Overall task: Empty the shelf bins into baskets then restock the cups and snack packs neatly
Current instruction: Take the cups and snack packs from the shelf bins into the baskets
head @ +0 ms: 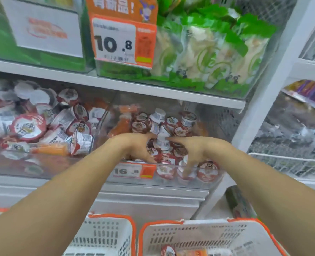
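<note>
Your two bare forearms reaching forward and converging, left hand (134, 146) palm turned inward with fingers curled, right hand (191, 150) opposite it, fingers spread and pointing down, both sets of fingertips nearly meeting.

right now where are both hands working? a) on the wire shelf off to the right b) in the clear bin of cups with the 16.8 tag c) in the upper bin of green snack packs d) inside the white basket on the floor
b: the left hand and right hand both reach into the clear bin of cups behind the 16.8 price tag, on the shelf under the green snack packs.
</note>
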The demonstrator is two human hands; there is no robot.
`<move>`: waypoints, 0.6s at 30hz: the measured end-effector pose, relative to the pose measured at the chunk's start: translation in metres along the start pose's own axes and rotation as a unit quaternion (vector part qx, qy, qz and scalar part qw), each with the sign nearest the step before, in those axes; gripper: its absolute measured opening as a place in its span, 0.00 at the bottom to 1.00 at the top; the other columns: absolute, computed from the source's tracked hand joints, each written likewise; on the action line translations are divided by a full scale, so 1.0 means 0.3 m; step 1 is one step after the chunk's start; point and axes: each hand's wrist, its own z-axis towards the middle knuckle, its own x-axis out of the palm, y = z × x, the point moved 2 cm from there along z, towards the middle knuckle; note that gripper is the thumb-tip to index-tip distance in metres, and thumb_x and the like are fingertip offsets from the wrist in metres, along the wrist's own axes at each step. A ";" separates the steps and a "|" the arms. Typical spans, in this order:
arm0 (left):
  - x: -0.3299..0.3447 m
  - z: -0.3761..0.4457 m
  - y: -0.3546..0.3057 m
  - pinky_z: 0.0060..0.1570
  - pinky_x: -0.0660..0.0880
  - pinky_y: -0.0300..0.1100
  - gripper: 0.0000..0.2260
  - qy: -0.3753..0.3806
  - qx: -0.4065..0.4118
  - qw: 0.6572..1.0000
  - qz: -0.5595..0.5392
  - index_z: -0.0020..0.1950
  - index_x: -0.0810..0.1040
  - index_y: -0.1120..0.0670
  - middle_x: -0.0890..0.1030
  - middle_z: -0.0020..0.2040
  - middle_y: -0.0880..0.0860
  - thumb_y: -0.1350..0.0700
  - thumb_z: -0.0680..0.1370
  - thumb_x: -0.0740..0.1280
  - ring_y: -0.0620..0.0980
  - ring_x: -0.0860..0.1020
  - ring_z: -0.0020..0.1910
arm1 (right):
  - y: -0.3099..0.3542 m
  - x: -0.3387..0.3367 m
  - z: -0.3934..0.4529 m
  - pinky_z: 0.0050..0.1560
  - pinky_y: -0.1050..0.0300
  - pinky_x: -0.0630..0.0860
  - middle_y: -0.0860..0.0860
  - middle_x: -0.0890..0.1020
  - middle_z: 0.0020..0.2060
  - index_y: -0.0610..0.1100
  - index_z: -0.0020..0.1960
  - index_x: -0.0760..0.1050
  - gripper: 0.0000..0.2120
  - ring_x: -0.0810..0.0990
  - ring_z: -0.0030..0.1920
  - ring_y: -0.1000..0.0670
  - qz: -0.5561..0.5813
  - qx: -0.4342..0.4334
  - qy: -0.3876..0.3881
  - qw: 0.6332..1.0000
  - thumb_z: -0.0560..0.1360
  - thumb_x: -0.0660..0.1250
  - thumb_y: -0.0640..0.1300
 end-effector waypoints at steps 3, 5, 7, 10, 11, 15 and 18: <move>0.022 0.024 -0.006 0.62 0.73 0.44 0.38 0.044 0.004 0.997 0.067 0.82 0.50 0.45 0.66 0.77 0.53 0.51 0.78 0.69 0.55 0.74 0.67 | -0.040 0.016 0.004 0.64 0.54 0.75 0.50 0.68 0.75 0.60 0.80 0.55 0.48 0.74 0.69 0.45 0.048 -0.011 -0.065 0.997 0.69 0.79 0.47; 0.029 0.037 0.006 0.68 0.71 0.47 0.37 0.033 0.012 0.997 0.066 0.80 0.57 0.47 0.67 0.77 0.51 0.48 0.76 0.71 0.54 0.72 0.70 | -0.057 0.028 0.012 0.63 0.56 0.75 0.49 0.72 0.72 0.57 0.77 0.64 0.40 0.77 0.66 0.45 0.133 -0.029 -0.095 0.986 0.70 0.79 0.49; 0.026 0.042 0.019 0.68 0.71 0.48 0.39 0.008 0.015 0.999 0.042 0.78 0.63 0.48 0.68 0.76 0.50 0.43 0.72 0.75 0.53 0.72 0.69 | -0.047 0.038 0.014 0.55 0.50 0.82 0.48 0.72 0.69 0.55 0.72 0.69 0.35 0.83 0.57 0.44 0.268 -0.040 -0.090 0.959 0.69 0.80 0.49; 0.014 0.029 0.025 0.57 0.78 0.45 0.42 -0.021 -0.025 0.999 -0.011 0.76 0.65 0.51 0.72 0.71 0.53 0.42 0.67 0.79 0.54 0.77 0.62 | 0.014 0.040 0.030 0.50 0.49 0.84 0.52 0.65 0.74 0.55 0.77 0.62 0.46 0.76 0.66 0.46 0.293 -0.042 -0.063 0.953 0.66 0.83 0.50; 0.012 0.022 0.025 0.53 0.79 0.44 0.43 -0.031 -0.039 0.998 -0.027 0.75 0.66 0.53 0.73 0.70 0.54 0.43 0.66 0.80 0.55 0.78 0.60 | 0.035 0.038 0.045 0.54 0.49 0.83 0.53 0.63 0.77 0.57 0.79 0.57 0.51 0.71 0.70 0.46 0.247 -0.044 -0.063 0.966 0.64 0.83 0.51; 0.005 0.006 0.031 0.42 0.77 0.42 0.41 -0.067 -0.034 0.993 -0.090 0.71 0.67 0.54 0.77 0.63 0.54 0.49 0.64 0.83 0.54 0.80 0.53 | 0.083 0.031 0.087 0.59 0.53 0.80 0.50 0.65 0.77 0.57 0.80 0.53 0.55 0.73 0.69 0.45 0.152 -0.047 -0.094 0.983 0.64 0.83 0.50; -0.003 -0.004 0.037 0.43 0.80 0.43 0.41 -0.065 -0.028 0.986 -0.149 0.68 0.69 0.51 0.79 0.58 0.52 0.46 0.61 0.84 0.52 0.81 0.49 | 0.073 0.038 0.089 0.38 0.60 0.82 0.51 0.74 0.68 0.56 0.76 0.63 0.46 0.80 0.56 0.47 0.215 -0.077 -0.124 0.966 0.65 0.82 0.40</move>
